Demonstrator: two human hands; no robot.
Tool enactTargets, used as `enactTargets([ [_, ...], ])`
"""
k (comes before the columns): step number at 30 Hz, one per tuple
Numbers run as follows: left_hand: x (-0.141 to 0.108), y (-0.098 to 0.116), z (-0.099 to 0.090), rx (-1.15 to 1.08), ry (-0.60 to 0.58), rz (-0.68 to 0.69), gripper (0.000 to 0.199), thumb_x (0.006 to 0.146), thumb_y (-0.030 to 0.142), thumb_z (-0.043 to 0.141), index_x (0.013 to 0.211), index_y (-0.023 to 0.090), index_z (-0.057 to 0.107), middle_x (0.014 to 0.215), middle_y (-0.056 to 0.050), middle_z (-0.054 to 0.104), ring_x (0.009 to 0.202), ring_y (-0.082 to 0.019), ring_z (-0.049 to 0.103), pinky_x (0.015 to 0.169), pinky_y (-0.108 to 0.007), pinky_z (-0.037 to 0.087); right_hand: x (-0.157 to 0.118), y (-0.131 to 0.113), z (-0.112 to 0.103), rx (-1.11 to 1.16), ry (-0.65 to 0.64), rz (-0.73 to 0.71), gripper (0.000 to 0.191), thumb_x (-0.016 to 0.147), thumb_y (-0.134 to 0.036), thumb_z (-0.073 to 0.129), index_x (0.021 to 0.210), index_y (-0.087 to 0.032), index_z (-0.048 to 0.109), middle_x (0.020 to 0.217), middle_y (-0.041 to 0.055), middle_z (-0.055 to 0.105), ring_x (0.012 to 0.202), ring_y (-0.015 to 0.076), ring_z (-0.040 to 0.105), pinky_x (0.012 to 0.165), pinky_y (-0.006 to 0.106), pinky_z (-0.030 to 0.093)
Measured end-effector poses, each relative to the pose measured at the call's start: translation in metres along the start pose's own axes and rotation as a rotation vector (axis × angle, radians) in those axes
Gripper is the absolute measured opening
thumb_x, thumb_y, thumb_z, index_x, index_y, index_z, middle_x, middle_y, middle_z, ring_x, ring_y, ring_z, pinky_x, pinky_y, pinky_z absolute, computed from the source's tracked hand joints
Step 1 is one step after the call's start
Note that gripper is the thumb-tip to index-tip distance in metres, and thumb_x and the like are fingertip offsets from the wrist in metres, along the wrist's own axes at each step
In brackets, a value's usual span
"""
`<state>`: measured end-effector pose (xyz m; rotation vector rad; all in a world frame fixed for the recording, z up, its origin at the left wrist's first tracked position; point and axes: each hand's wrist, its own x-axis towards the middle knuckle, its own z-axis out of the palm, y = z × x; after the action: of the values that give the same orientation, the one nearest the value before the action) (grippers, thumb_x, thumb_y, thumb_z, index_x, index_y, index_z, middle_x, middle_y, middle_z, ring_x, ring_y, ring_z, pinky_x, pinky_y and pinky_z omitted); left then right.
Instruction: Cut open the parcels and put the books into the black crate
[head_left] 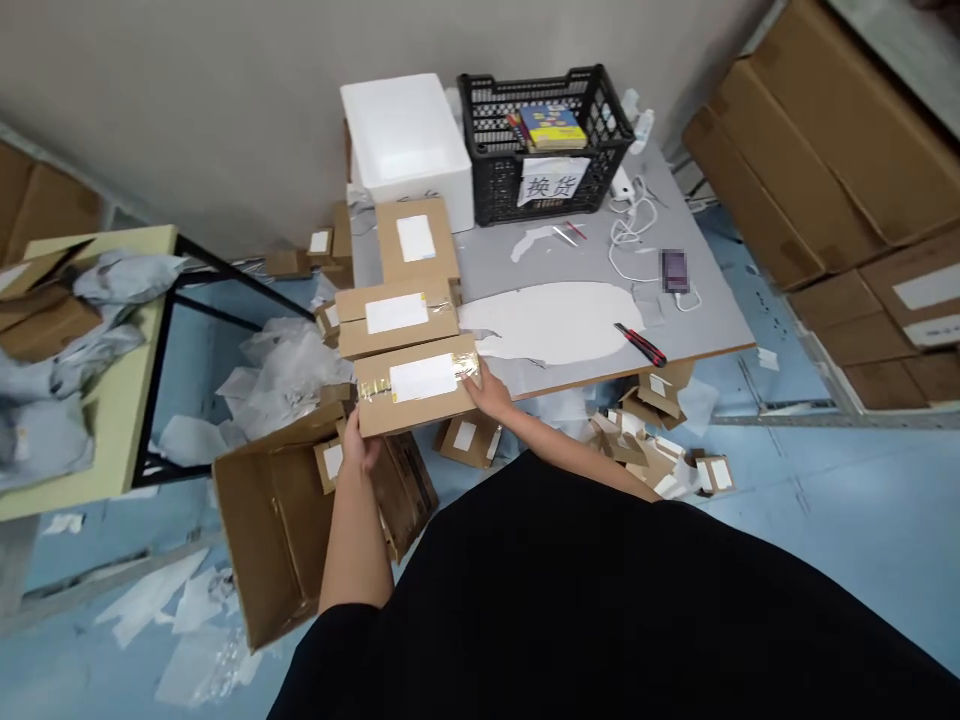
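Observation:
Between my two hands is a flat cardboard box (375, 415) with a white label and shiny tape, at the table's front left corner. My left hand (361, 445) grips its left end from below. Over its right end, my right hand (487, 392) is closed with the thumb on top. Just behind it lies a second taped cardboard box (349, 310) with a white label. Farther back is a third labelled box (442, 225). A red and black utility knife (641, 345) rests on the white sheet (555, 320) to the right.
A white foam box (450, 185) and a black crate (495, 190) with books stand at the table's back. A large open carton (262, 540) sits on the floor below left. Bags cover a side table (112, 470); stacked cartons (825, 130) rise at right.

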<state>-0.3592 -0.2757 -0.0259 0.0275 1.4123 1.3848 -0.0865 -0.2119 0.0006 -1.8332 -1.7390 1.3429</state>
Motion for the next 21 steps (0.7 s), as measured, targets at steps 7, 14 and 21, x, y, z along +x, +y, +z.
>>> enactTargets([
  [7, -0.019, -0.034, 0.039, 0.086, -0.084, -0.006, 0.022, 0.088, 0.035, 0.059, 0.097, 0.02, 0.072, 0.088, 0.0, 0.077, 0.091, -0.018, 0.073, 0.088, -0.029, 0.056, -0.009, 0.033, -0.053, -0.09, 0.03, 0.054, 0.074, 0.098, -0.065, 0.035, 0.161, -0.029, 0.025, 0.137, 0.0076, 0.065, 0.123, 0.0349, 0.062, 0.099, 0.047, 0.049],
  [14, -0.035, -0.092, 0.133, 0.1, -0.263, 0.001, 0.032, 0.087, 0.042, 0.065, 0.11, 0.021, 0.072, 0.108, -0.003, 0.077, 0.111, -0.022, 0.07, 0.095, -0.031, 0.054, 0.0, 0.103, -0.148, -0.094, 0.145, 0.081, 0.072, 0.096, -0.065, 0.037, 0.16, -0.031, 0.031, 0.138, 0.0055, 0.065, 0.125, 0.0347, 0.061, 0.103, 0.048, 0.047],
  [21, -0.05, -0.152, 0.25, 0.045, -0.284, 0.04, 0.036, 0.086, 0.039, 0.066, 0.116, 0.02, 0.071, 0.12, -0.004, 0.075, 0.12, -0.023, 0.066, 0.101, -0.031, 0.051, 0.032, 0.162, -0.264, -0.119, 0.14, 0.04, 0.071, 0.096, -0.063, 0.039, 0.159, -0.03, 0.034, 0.133, 0.0067, 0.068, 0.122, 0.0353, 0.062, 0.103, 0.048, 0.047],
])
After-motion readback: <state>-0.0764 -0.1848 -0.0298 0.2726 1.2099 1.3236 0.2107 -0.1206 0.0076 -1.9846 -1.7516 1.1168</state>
